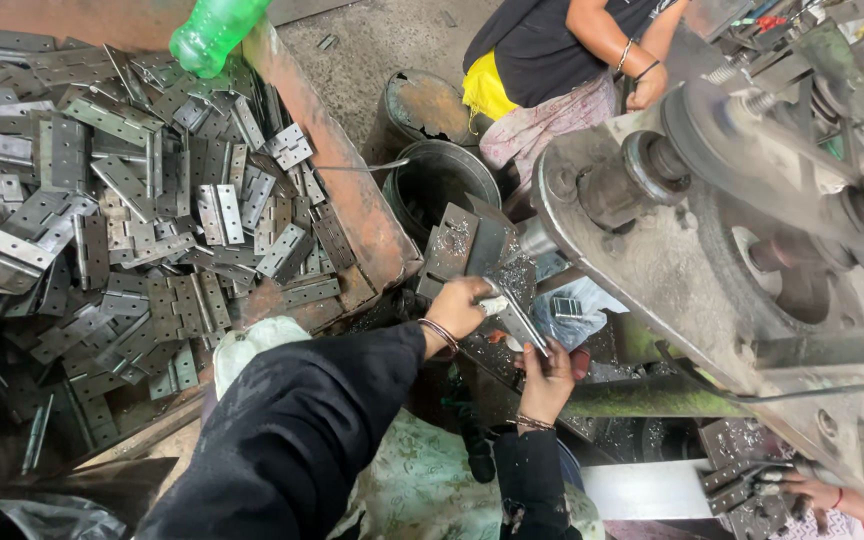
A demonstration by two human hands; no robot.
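- The hinge (518,318) is a flat grey metal piece, lying between my 2 hands on the machine bed just left of the big grey machine.
- Far left, a rusty tray (352,205) holds a heap of grey hinges (122,220), piled loosely, with a green plastic bottle (214,30) lying at the tray's upper edge.
- Just right of the tray stand 2 dark round drums (432,150), 1 behind the other.
- My left hand (460,308), in a black sleeve with a bangle at the wrist, is closed on the upper end of the hinge.
- My right hand (547,378) grips the lower end of the same hinge from below, fingers curled around its edge.
- Metal shavings are scattered over the dark plates (462,245) around my hands.
- At the right is the machine with its large flywheel (752,260).
- At the top, another person (562,60) in a black top sits behind the machine.
- At the bottom right, someone else's hand (817,492) touches more hinges.
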